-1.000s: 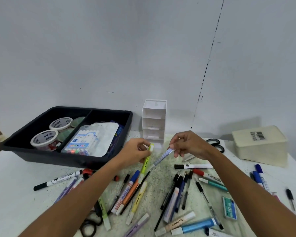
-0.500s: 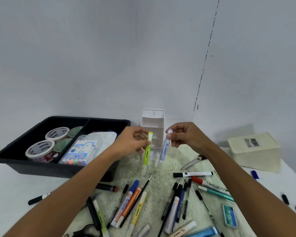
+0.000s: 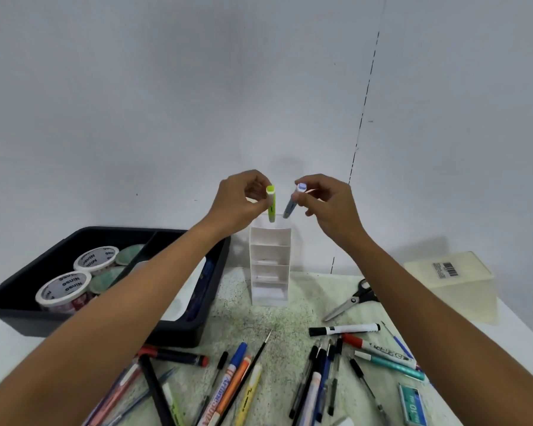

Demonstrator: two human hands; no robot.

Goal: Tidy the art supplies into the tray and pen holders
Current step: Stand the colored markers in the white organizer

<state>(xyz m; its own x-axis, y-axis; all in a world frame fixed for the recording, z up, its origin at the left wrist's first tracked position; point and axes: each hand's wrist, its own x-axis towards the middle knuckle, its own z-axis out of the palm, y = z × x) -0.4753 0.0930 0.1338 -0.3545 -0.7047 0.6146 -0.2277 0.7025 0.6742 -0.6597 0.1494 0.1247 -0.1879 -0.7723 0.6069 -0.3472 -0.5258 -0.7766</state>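
Note:
A white tiered pen holder [image 3: 270, 265] stands upright at the back of the table. Just above its top compartment, my left hand [image 3: 239, 202] pinches a yellow-green highlighter [image 3: 271, 203], held nearly upright with its lower end at the holder's rim. Beside it my right hand [image 3: 328, 202] pinches a pale blue-lilac highlighter [image 3: 292, 202], tilted, its lower end also at the rim. The black tray [image 3: 211, 302] sits to the left with tape rolls [image 3: 64, 287] inside. Several pens and markers [image 3: 237, 378] lie scattered on the near table.
Scissors [image 3: 353, 300] lie right of the holder. A cream box [image 3: 453, 282] with a barcode sits at the far right. A black-and-white marker [image 3: 345, 329], a red marker [image 3: 379, 348] and a teal eraser box [image 3: 411, 405] lie front right. The wall is close behind.
Both hands rose from in front of the holder to above its top, carrying the two highlighters upright. My head tilted up, so the table sits lower in view.

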